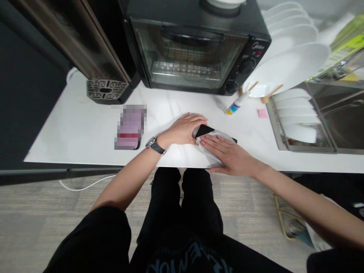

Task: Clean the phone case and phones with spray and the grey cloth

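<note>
On the white counter lies a flat black object (204, 130), perhaps a phone or tablet; most of it is covered. My left hand (184, 129), with a watch (155, 145) on its wrist, grips its left end between thumb and fingers. Across its top a thin white tissue or cloth (220, 133) is spread, held under the flat fingers of my right hand (231, 153). The right thumb stretches toward the counter's front edge. Beyond my hands, a small spray bottle (237, 105) with a blue and yellow label is near the toaster oven.
The black toaster oven (184, 57) stands at the back, with a drink machine (108, 89) on its left. A blurred-out pink item (131, 127) lies left of my hands. To the right are white plates (292, 64), a pink note (262, 113) and a sink (341, 117) with a dish basket.
</note>
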The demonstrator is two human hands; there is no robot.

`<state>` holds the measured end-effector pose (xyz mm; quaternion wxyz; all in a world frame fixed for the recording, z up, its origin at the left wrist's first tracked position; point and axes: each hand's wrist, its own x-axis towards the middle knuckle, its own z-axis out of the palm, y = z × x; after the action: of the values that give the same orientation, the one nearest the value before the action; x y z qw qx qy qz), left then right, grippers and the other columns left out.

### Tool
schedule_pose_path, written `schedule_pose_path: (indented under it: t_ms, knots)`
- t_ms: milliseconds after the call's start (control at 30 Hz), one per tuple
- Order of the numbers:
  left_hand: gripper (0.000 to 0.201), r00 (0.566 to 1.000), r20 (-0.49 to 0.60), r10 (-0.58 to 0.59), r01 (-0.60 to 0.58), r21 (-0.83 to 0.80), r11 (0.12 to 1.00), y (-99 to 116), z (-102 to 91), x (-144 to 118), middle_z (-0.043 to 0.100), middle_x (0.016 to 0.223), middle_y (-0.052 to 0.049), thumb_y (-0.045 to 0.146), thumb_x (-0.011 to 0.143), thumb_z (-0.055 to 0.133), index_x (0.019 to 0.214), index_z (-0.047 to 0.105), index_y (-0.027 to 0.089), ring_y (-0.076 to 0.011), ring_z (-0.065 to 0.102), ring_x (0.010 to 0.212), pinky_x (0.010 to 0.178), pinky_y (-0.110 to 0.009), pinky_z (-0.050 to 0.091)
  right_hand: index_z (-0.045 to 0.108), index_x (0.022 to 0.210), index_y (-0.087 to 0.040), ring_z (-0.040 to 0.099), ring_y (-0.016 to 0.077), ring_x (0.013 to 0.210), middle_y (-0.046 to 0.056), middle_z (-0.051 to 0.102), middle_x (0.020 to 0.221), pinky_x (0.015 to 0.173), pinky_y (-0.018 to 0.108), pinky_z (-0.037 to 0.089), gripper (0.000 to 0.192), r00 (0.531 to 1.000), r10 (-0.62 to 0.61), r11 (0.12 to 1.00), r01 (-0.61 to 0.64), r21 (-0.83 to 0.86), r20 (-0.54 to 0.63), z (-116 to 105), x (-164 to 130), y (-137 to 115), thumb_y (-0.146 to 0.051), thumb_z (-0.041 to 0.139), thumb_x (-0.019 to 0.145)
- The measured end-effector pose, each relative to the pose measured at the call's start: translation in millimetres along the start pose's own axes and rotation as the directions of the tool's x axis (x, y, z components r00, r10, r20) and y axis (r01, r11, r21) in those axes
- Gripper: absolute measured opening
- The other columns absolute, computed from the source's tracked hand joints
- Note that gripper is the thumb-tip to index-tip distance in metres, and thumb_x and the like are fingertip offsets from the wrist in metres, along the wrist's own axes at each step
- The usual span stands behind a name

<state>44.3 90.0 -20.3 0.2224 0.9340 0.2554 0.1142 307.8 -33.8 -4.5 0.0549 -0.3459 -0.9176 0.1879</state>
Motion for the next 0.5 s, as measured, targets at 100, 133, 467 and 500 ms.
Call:
schedule_pose_path:
  t_ms: [100, 133, 467, 500]
  knots:
    - [0.063, 1.000, -0.019, 0.001, -0.001, -0.013, 1.000, 1.9, 0.7, 0.6, 0.060, 0.165, -0.009, 0.044, 0.091, 0.076, 0.147, 0.060, 0.020, -0.0247, 0.050, 0.156, 0.134, -0.040, 0.029, -0.009, 0.178, -0.046, 0.034, 0.0342, 0.167, 0.002, 0.022, 0.184, 0.136, 0.068, 0.038, 0.110, 0.999, 0.049, 0.999, -0.049, -0.002, -0.003, -6.0, -23.8, 5.0, -0.060, 0.069, 0.102]
    - [0.062, 1.000, -0.025, 0.000, 0.000, -0.017, 1.000, 2.5, 0.9, 0.8, 0.060, 0.165, -0.009, 0.047, 0.092, 0.076, 0.146, 0.060, 0.020, -0.0252, 0.051, 0.156, 0.133, -0.041, 0.029, -0.007, 0.178, -0.046, 0.036, 0.0352, 0.166, 0.002, 0.023, 0.183, 0.136, 0.068, 0.040, 0.109, 0.998, 0.063, 0.998, -0.063, -0.001, -0.015, -7.4, -28.2, 7.8, -0.060, 0.070, 0.102]
    - [0.065, 1.000, -0.008, 0.005, -0.005, -0.009, 1.000, -0.3, 2.5, -1.6, 0.056, 0.170, -0.011, 0.040, 0.093, 0.073, 0.152, 0.056, 0.020, -0.0275, 0.048, 0.158, 0.136, -0.045, 0.025, 0.003, 0.181, -0.027, 0.024, 0.0331, 0.172, 0.011, 0.017, 0.184, 0.141, 0.065, 0.028, 0.109, 0.999, -0.008, 1.000, 0.009, -0.018, 0.038, -3.1, 33.7, 18.7, -0.066, 0.066, 0.102]
    - [0.065, 1.000, -0.005, 0.000, 0.000, -0.001, 1.000, -0.3, 2.4, -2.0, 0.055, 0.170, -0.012, 0.039, 0.093, 0.072, 0.152, 0.056, 0.019, -0.0281, 0.048, 0.158, 0.136, -0.046, 0.024, 0.015, 0.181, -0.019, 0.025, 0.0344, 0.172, 0.015, 0.021, 0.183, 0.142, 0.063, 0.027, 0.107, 0.998, -0.014, 1.000, 0.015, -0.019, 0.054, -2.8, 44.7, 19.3, -0.068, 0.066, 0.102]
